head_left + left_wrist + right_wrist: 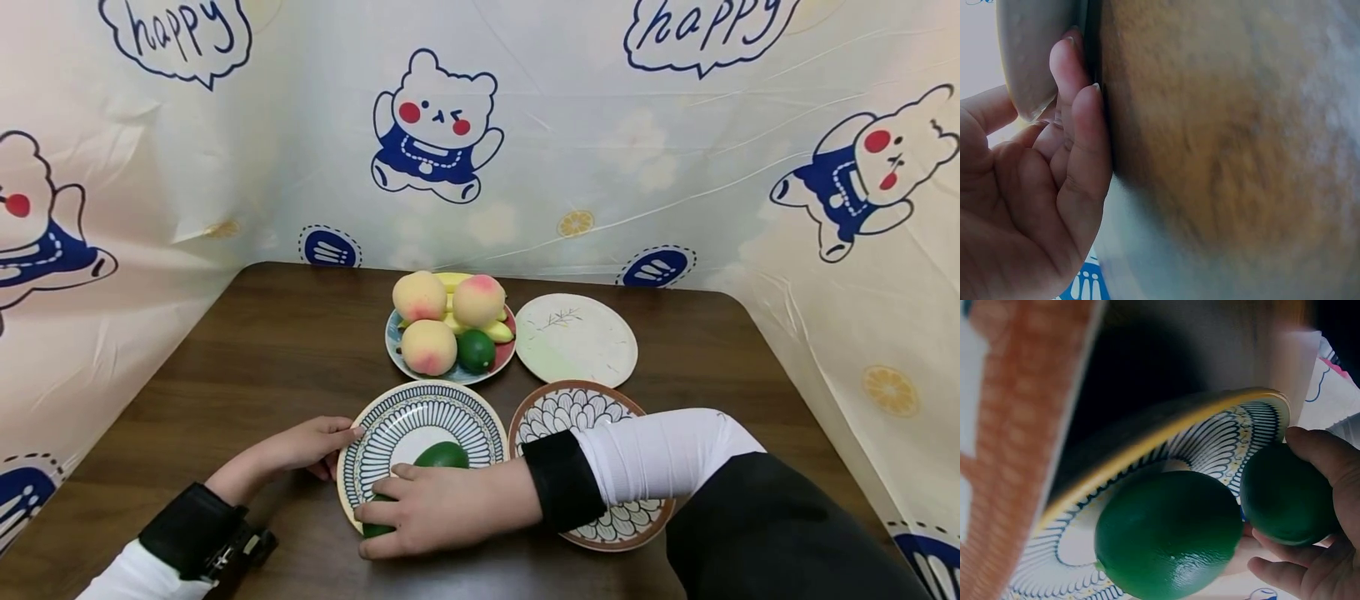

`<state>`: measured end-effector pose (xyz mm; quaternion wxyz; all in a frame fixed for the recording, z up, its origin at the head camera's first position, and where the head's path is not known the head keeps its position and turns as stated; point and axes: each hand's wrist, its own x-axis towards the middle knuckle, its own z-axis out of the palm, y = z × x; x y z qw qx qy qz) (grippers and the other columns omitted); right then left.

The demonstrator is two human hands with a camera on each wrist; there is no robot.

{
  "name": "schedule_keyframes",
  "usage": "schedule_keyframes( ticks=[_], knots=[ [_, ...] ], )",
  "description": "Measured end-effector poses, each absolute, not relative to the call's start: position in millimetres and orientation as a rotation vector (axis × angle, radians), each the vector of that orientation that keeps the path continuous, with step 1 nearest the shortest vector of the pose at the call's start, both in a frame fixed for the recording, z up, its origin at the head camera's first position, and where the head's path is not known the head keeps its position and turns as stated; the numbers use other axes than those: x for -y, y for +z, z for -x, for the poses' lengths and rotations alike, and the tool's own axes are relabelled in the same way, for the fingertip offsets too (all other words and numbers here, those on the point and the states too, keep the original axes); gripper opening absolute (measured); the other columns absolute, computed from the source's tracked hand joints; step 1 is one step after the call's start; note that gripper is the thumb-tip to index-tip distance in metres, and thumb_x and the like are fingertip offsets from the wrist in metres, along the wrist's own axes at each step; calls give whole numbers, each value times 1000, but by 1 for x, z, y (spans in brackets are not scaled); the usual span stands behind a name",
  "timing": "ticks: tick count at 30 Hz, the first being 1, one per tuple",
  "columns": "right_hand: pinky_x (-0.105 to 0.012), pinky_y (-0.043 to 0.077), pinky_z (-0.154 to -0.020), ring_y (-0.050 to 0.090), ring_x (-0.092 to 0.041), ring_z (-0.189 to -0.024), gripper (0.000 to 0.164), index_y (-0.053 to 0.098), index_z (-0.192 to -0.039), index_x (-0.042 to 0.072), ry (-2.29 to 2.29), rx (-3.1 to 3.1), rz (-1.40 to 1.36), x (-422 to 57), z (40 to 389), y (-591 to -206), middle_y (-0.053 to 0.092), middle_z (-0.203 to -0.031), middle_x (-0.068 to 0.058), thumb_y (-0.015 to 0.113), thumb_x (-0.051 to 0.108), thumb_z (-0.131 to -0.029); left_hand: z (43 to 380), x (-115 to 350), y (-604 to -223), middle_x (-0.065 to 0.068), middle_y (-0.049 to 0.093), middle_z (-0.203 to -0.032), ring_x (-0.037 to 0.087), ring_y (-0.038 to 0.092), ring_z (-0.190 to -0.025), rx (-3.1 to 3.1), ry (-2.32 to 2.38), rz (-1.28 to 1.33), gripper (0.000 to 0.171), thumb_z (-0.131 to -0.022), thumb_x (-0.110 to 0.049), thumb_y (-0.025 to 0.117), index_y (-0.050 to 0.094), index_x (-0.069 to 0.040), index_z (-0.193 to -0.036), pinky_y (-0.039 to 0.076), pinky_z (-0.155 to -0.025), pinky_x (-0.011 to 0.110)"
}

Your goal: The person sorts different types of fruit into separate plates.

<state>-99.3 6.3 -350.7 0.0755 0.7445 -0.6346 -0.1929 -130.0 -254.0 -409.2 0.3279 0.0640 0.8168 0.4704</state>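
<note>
In the head view, a round plate (pixel 480 417) with a blue radiating pattern and yellow rim lies near the front of the table. My left hand (pixel 311 446) pinches its left rim, thumb on top and fingers beneath; the left wrist view shows the plate's pale underside (pixel 1038 50) beside them. My right hand (pixel 442 508) reaches across the plate and grips a green lime (pixel 1285 494) at its near left side. A second lime (pixel 1169 534) rests on the plate beside it, partly behind the right hand in the head view.
A brown-rimmed plate (pixel 637 532) with a petal pattern lies under the right forearm. Behind stand a plate (pixel 393 337) holding peaches (pixel 420 296), bananas (pixel 498 331) and another lime (pixel 476 351), and a pale plate (pixel 577 342). A printed cloth (pixel 540 167) hangs around the wooden table (pixel 262 358).
</note>
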Motion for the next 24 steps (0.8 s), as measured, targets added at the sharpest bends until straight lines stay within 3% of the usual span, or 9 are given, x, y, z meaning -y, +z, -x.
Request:
schedule_keyframes(
  ticks=[24],
  knots=[
    [-36,49,-105,53,-11,-133,38,53,-143,37,-521,1991,-2180,-17,111,-367,54,-147,9,47,40,-106,130,254,-411,-6,59,-63,9,55,-59,-2147,1234,-146,32,-111,-24,40,59,0,-103,48,-56,25]
  ],
)
